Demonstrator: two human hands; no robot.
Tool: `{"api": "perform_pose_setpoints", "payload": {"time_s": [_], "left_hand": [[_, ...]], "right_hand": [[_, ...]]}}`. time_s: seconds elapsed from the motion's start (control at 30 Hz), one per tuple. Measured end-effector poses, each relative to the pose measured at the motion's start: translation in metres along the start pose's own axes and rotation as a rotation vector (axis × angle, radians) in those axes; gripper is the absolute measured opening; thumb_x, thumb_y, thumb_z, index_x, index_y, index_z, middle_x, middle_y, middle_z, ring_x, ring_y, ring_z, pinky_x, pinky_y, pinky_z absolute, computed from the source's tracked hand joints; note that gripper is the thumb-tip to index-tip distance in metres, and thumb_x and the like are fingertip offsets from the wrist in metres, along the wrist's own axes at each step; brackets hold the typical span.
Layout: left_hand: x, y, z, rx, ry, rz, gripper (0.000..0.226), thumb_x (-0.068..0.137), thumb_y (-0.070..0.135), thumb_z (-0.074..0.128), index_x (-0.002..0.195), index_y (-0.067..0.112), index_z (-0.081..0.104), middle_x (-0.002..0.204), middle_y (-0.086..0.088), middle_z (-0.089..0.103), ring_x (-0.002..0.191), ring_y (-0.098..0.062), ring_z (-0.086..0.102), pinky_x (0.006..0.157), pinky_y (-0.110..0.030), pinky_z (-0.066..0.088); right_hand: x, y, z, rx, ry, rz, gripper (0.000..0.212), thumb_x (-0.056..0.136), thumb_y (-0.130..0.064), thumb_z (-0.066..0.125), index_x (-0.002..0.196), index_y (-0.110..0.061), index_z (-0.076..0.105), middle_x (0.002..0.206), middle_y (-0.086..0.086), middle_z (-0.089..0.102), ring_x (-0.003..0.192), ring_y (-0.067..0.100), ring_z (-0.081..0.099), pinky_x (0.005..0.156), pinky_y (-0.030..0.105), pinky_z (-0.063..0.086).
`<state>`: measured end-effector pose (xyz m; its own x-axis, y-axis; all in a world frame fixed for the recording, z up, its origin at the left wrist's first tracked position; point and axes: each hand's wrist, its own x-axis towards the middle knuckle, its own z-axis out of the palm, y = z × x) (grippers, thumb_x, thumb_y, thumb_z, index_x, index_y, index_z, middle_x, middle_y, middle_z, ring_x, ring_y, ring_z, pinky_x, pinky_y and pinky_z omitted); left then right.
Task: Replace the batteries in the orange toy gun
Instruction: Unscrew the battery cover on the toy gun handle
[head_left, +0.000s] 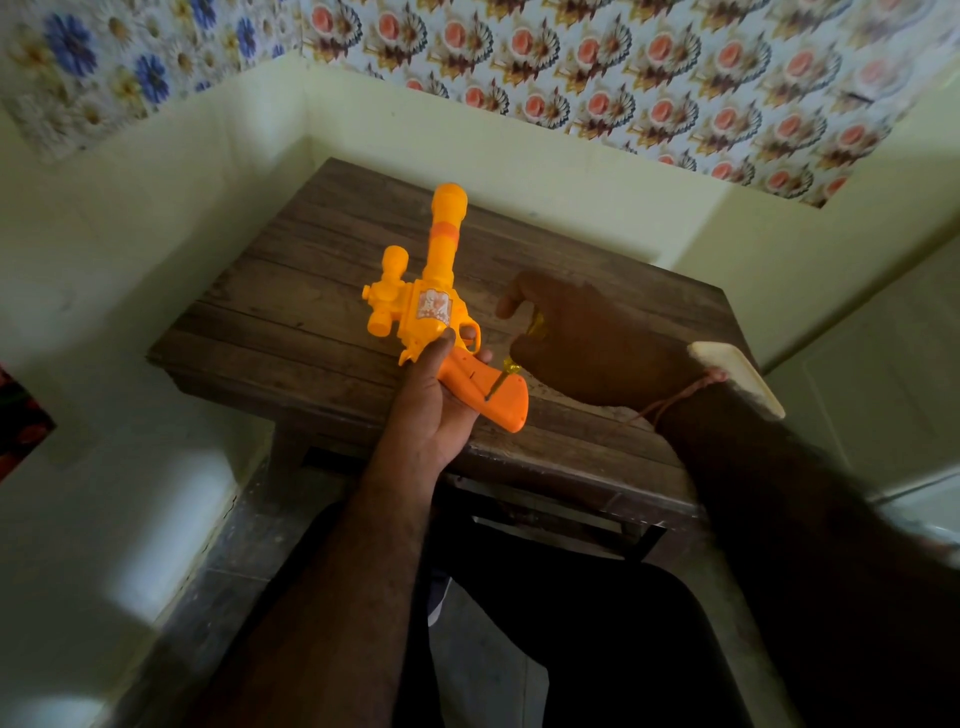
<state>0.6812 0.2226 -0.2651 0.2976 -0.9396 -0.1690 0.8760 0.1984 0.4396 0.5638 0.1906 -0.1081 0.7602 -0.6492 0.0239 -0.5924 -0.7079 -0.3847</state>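
Head view looks down on an orange toy gun (423, 306) held above the near part of a wooden table (291, 312). The gun is bright orange plastic with a long round barrel pointing away from the person, a paler band partway along it, a stubby scope-like piece on its left side, and a darker orange grip. A pale sticker sits on the body; whatever is printed on it is too blurred to read.

The left hand (434, 410) is wrapped around the grip from below, thumb lying up toward the trigger guard. The right hand (582, 343), in shadow, is closed around the yellow see-through handle of a screwdriver (506, 371), whose thin metal tip touches the side of the grip. A reddish thread circles the right wrist.

The table top is dark, worn planks, pushed into a corner of pale yellow-green walls. Floral wallpaper (623, 78) runs above, with blue flowers on the left wall and orange-pink ones on the back wall. A cream-coloured flat object (737, 376) lies at the table's right edge.
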Motion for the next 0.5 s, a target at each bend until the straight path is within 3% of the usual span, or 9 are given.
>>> {"api": "perform_pose_setpoints", "payload": {"time_s": [0.1, 0.2, 0.27, 0.33, 0.5], "left_hand": [[0.0029, -0.0012, -0.0037, -0.002, 0.011, -0.015, 0.054, 0.095, 0.026, 0.059, 0.146, 0.024, 0.041, 0.121, -0.009, 0.059, 0.117, -0.032, 0.056, 0.101, -0.061, 0.042], [0.0037, -0.0006, -0.0027, -0.009, 0.054, -0.029, 0.055, 0.096, 0.026, 0.058, 0.148, 0.02, 0.04, 0.117, -0.006, 0.063, 0.1, -0.024, 0.064, 0.086, -0.048, 0.054], [0.0039, -0.0007, -0.003, 0.007, 0.074, -0.02, 0.056, 0.097, 0.026, 0.056, 0.149, 0.019, 0.038, 0.109, -0.003, 0.064, 0.088, -0.019, 0.065, 0.076, -0.042, 0.054], [0.004, -0.0013, -0.0042, 0.027, 0.063, -0.008, 0.058, 0.097, 0.027, 0.056, 0.151, 0.019, 0.035, 0.107, -0.002, 0.063, 0.087, -0.019, 0.065, 0.077, -0.041, 0.053], [0.004, -0.0004, -0.0035, 0.007, -0.011, 0.011, 0.054, 0.098, 0.025, 0.054, 0.149, 0.024, 0.035, 0.105, -0.002, 0.061, 0.087, -0.02, 0.06, 0.074, -0.042, 0.054]], "right_hand": [[0.002, 0.0, 0.0045, -0.037, 0.012, -0.031, 0.025, 0.086, -0.027, 0.062, 0.108, -0.018, 0.055, 0.078, -0.016, 0.045, 0.068, -0.001, 0.045, 0.056, 0.01, 0.031], [0.0042, 0.0009, 0.0065, -0.074, 0.056, -0.024, 0.018, 0.093, -0.031, 0.055, 0.101, -0.015, 0.057, 0.074, -0.015, 0.05, 0.065, 0.001, 0.046, 0.052, 0.007, 0.03], [0.0045, 0.0015, 0.0057, -0.089, 0.062, -0.015, 0.015, 0.094, -0.028, 0.052, 0.1, -0.015, 0.057, 0.072, -0.012, 0.055, 0.065, 0.003, 0.051, 0.056, 0.015, 0.037], [0.0032, 0.002, 0.0054, -0.121, 0.075, -0.036, 0.015, 0.093, -0.027, 0.053, 0.103, -0.017, 0.057, 0.079, -0.007, 0.058, 0.071, 0.012, 0.057, 0.061, 0.026, 0.04], [0.0011, 0.0019, 0.0014, -0.14, 0.052, -0.044, 0.025, 0.087, -0.017, 0.061, 0.111, -0.018, 0.054, 0.087, -0.005, 0.055, 0.078, 0.013, 0.053, 0.057, 0.023, 0.036]]}}
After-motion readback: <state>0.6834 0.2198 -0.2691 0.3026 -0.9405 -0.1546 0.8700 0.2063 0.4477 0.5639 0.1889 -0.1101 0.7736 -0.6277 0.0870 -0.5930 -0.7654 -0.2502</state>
